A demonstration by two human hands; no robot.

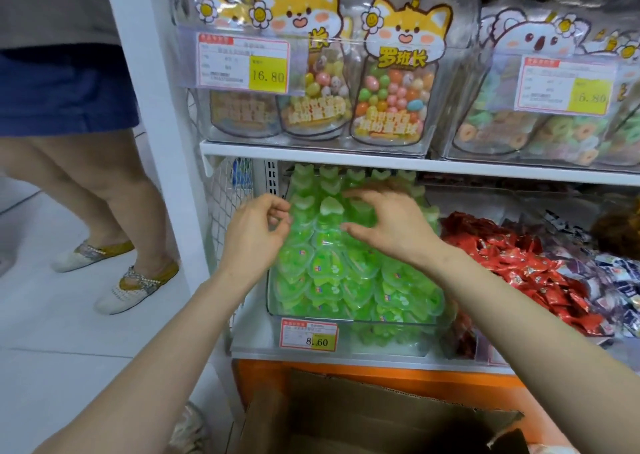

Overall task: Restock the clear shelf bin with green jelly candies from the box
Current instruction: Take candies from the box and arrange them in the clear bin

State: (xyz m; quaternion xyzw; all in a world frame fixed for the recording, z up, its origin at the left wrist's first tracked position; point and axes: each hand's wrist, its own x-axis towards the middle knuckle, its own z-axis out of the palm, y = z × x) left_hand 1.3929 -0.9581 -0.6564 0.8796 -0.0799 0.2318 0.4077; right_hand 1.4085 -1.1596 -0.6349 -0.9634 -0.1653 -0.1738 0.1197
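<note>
The clear shelf bin (pixel 277 309) on the lower shelf is heaped with several rows of green heart-shaped jelly candies (pixel 346 287). My left hand (pixel 256 231) is at the pile's left edge, its fingers and thumb curled and pinching a pale green candy (pixel 281 220). Over the upper middle of the pile, my right hand (pixel 388 223) arches with fingers spread and thumb pointing left, fingertips touching the candies. The open cardboard box (pixel 374 408) sits on the floor below the shelf; its inside is dark and I cannot see its contents.
A price tag (pixel 309 334) reading 8.60 hangs on the bin front. Red-wrapped candies (pixel 519 263) fill the bin to the right. Bags of mixed sweets (pixel 391 82) stand on the shelf above. A person's legs (pixel 114 211) are on the floor at left.
</note>
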